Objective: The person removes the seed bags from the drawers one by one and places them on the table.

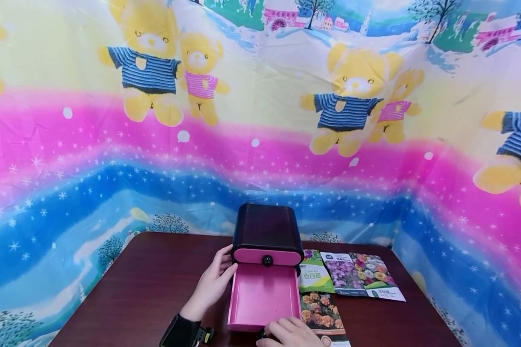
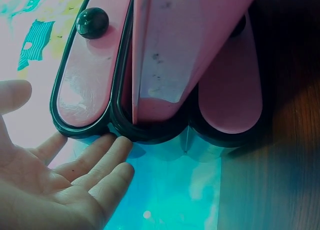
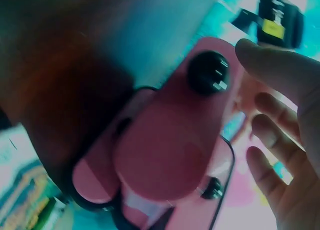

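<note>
A black cabinet (image 1: 267, 224) with rounded pink drawers stands on the table. In the left wrist view three drawer levels show, and the middle drawer (image 1: 265, 296) is pulled out, its pink floor in sight. My left hand (image 1: 212, 286) lies along the cabinet's left side, fingers extended, fingertips at the black casing. By the front of the pulled-out drawer is my right hand (image 1: 291, 332), partly cut off by the frame. Its thumb is beside the drawer front in the right wrist view, with the fingers spread and apart from the black knob (image 3: 208, 73).
Several seed packets lie right of the cabinet: a green-and-white one (image 1: 314, 279), a purple-flowered one (image 1: 340, 274), a multicoloured one (image 1: 375, 274) and an orange-flowered one (image 1: 323, 313). A patterned cloth (image 1: 265, 164) hangs behind the dark wooden table (image 1: 156, 270).
</note>
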`<state>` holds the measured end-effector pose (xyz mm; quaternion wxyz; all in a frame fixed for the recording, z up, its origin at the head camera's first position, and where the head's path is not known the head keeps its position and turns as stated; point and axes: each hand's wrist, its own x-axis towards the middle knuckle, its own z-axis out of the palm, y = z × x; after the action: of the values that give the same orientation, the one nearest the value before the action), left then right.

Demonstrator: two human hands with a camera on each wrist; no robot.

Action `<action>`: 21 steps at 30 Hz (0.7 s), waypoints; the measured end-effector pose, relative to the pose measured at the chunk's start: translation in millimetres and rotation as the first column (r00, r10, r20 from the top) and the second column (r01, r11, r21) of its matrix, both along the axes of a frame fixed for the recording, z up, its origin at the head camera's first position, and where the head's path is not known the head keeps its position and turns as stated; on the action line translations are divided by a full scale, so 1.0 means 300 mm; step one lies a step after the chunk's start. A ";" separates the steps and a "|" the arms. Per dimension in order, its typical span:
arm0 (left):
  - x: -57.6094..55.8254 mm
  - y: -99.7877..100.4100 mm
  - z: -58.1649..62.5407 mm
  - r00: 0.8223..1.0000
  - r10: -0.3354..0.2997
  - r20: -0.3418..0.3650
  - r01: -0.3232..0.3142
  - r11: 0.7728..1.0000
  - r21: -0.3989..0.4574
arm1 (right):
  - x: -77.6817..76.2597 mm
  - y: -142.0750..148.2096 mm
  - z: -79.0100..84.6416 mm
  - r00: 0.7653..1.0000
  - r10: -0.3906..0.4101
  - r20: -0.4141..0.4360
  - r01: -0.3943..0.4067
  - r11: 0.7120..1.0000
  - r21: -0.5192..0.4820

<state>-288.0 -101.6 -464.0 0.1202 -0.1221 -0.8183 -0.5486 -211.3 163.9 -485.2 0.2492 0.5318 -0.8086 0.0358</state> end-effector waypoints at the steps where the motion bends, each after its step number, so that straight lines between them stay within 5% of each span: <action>1: 0.000 0.000 -0.001 1.000 -0.001 0.000 0.001 1.000 -0.002 | -0.004 -0.004 -0.013 1.000 0.001 -0.008 -0.001 1.000 0.002; 12: -0.001 -0.001 0.003 1.000 -0.003 0.003 0.003 1.000 0.001 | -0.030 -0.032 -0.049 0.996 -0.083 0.009 0.083 0.996 0.027; 21: 0.002 0.002 0.002 1.000 -0.003 0.006 0.003 1.000 0.009 | -0.035 -0.057 -0.059 0.984 -0.079 -0.160 0.083 0.996 0.016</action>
<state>-287.4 -101.1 -463.3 0.1175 -0.1212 -0.8161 -0.5528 -221.7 146.8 -502.8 0.3083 0.5023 -0.8075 -0.0259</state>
